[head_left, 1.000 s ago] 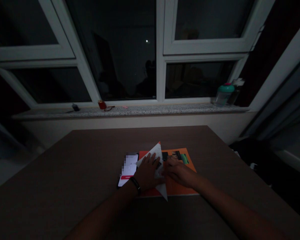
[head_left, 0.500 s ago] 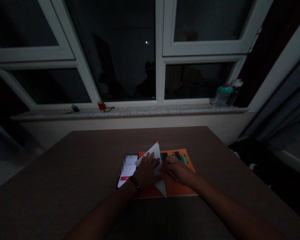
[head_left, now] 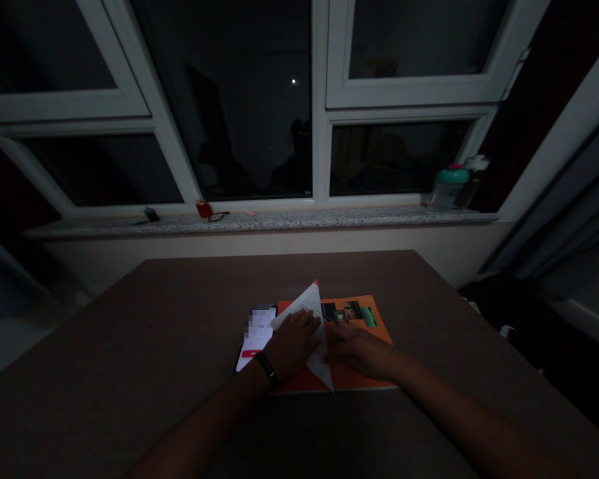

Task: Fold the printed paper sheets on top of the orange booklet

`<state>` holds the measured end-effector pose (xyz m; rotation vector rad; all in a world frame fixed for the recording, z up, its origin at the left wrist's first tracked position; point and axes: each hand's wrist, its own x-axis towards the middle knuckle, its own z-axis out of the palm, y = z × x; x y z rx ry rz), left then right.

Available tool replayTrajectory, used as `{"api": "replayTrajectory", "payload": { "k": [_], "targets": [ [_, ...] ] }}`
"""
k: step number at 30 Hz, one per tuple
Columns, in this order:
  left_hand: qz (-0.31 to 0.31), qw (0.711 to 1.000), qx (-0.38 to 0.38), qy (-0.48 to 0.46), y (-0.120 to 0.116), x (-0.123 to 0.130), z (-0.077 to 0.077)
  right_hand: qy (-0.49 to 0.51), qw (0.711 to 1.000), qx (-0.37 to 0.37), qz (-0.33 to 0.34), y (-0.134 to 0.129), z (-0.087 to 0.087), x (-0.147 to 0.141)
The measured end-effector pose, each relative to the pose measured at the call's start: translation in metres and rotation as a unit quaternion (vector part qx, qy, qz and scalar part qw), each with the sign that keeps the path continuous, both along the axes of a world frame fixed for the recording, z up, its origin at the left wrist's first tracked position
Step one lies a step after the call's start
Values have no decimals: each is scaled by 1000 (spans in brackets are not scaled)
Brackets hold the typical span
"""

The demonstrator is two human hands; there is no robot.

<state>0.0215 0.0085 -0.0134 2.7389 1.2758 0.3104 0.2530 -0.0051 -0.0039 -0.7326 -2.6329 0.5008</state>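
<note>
A white sheet of paper (head_left: 324,374), folded to a pointed shape with a small red tip, lies on an orange book (head_left: 364,381) with small pictures on its cover. My left hand (head_left: 293,346), with a dark band at the wrist, rests on top of the paper; its fingers are slightly bent and hold nothing. At the paper's right edge, my right hand (head_left: 357,349) has its fingers curled together against the fold. Its fingertips are dim and partly hidden. A phone (head_left: 254,339) with a lit screen lies left of the book, partly behind my left wrist.
The brown table (head_left: 180,313) ends in front of a stone windowsill (head_left: 299,221). On the sill are a small red jar (head_left: 204,209), glasses (head_left: 219,216), a dark small object (head_left: 151,214) and a green-lidded bottle (head_left: 448,187) beside another bottle. The room is dim.
My right hand has slid a little toward me along the paper's right edge, uncovering more cover pictures. My left hand's fingers have drawn closer together and back from the paper's upper part.
</note>
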Motion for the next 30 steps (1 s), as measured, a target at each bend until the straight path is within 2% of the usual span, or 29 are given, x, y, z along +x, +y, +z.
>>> {"api": "replayTrajectory", "payload": {
  "k": [5, 13, 18, 26, 30],
  "targets": [
    [-1, 999, -31, 16, -4, -2, 2, 17, 1000, -11, 9, 1, 0, 2],
    [29, 998, -10, 49, -2, 0, 4, 11, 997, 45, -65, 14, -15, -5],
    [34, 999, 4, 34, -2, 1, 1, 9, 998, 34, -45, 11, -12, -3],
    [54, 998, -26, 23, -5, 3, 0, 5, 999, -31, 18, -2, -3, 5],
    [71, 997, -15, 19, -4, 5, 2, 7, 1000, -17, -11, 0, -4, 2]
  ]
}}
